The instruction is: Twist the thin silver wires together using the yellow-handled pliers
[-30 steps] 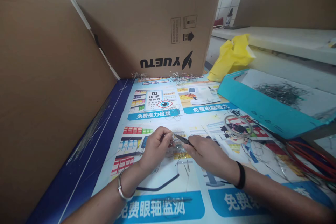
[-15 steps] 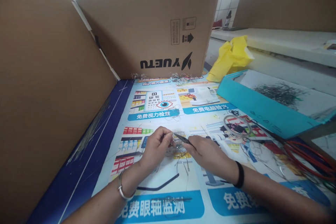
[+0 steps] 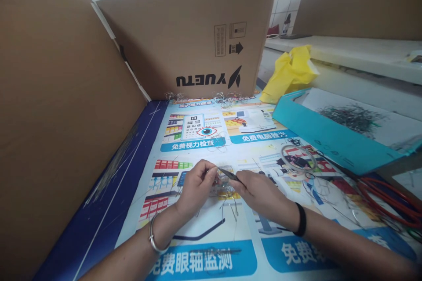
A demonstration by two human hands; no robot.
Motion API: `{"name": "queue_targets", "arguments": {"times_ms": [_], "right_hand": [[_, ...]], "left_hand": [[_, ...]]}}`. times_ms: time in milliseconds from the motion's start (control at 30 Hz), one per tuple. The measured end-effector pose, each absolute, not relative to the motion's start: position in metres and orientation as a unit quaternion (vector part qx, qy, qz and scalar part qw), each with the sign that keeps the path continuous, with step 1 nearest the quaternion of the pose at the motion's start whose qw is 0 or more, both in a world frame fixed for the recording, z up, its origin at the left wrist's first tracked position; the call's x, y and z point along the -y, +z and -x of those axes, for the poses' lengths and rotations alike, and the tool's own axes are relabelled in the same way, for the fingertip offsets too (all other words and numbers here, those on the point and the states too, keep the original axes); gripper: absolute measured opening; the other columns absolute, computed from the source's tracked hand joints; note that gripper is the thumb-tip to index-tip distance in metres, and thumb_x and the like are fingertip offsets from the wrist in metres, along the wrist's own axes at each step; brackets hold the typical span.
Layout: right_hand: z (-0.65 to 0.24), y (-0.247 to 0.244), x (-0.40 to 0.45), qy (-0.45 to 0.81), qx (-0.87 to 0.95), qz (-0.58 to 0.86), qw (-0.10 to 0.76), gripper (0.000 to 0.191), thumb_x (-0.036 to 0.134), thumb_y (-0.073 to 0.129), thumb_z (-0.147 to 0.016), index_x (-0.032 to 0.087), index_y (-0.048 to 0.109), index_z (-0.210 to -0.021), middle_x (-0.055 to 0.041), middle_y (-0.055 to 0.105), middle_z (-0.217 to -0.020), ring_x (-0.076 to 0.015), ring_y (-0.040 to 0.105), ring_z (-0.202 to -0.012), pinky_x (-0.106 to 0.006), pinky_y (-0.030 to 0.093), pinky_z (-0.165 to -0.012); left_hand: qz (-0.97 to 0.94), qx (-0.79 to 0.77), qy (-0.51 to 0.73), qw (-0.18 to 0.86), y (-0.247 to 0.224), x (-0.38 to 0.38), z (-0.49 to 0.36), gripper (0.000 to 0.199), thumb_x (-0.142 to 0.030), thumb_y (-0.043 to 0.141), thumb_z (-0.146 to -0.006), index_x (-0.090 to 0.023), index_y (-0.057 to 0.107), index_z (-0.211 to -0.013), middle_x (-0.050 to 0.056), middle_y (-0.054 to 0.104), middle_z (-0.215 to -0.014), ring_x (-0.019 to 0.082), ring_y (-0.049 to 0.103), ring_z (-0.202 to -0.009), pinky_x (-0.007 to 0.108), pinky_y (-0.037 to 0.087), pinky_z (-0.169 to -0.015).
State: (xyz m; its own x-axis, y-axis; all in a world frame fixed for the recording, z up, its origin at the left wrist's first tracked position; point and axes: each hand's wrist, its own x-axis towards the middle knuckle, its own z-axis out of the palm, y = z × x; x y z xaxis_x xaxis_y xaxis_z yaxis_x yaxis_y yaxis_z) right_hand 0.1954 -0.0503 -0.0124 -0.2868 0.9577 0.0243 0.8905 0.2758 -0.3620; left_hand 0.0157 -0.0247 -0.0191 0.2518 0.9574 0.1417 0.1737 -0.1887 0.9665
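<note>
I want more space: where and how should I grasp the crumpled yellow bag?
Probably by the raised peak of the crumpled yellow bag, from above: its folds stand up there, while its lower end sits beside the open turquoise box.

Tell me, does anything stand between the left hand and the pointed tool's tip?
Nothing visible: the dark pointed tool, apparently pliers, in the right hand has its tip right at the left hand. Silvery wires show just below in view, not between.
</note>
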Motion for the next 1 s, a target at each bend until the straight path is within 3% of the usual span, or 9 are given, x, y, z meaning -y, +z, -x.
{"name": "queue_targets", "arguments": {"times_ms": [733, 1000], "right_hand": [[-0.1944, -0.01, 0.0503, 0.131, 0.788, 0.593, 0.098, 0.033, 0.039, 0.033, -0.091, 0.018, 0.051, -0.074, -0.0038, 0.061, -0.069, -0.0149, 0.054, -0.062, -0.025, 0.023, -0.051], [-0.1953, -0.0106, 0.0486, 0.102, 0.805, 0.58, 0.072, 0.033, 0.039, 0.034, -0.091, 0.017, 0.053, -0.075, -0.0048, 0.062, -0.07, -0.0155, 0.056, -0.062, -0.026, 0.022, -0.052]], "left_hand": [[-0.632, -0.448, 0.426, 0.467, -0.0191, 0.0255, -0.0171, 0.014, -0.028, 0.047, -0.085, -0.018, 0.051, -0.077, -0.001, 0.058, -0.068, 0.012, 0.057, -0.062, 0.023, 0.045, -0.061], [-0.668, -0.465, 0.404, 0.417, -0.0186, 0.027, -0.0153, 0.014, -0.026, 0.046, -0.085, -0.018, 0.049, -0.074, -0.002, 0.056, -0.062, 0.011, 0.054, -0.057, 0.022, 0.041, -0.058]]}}
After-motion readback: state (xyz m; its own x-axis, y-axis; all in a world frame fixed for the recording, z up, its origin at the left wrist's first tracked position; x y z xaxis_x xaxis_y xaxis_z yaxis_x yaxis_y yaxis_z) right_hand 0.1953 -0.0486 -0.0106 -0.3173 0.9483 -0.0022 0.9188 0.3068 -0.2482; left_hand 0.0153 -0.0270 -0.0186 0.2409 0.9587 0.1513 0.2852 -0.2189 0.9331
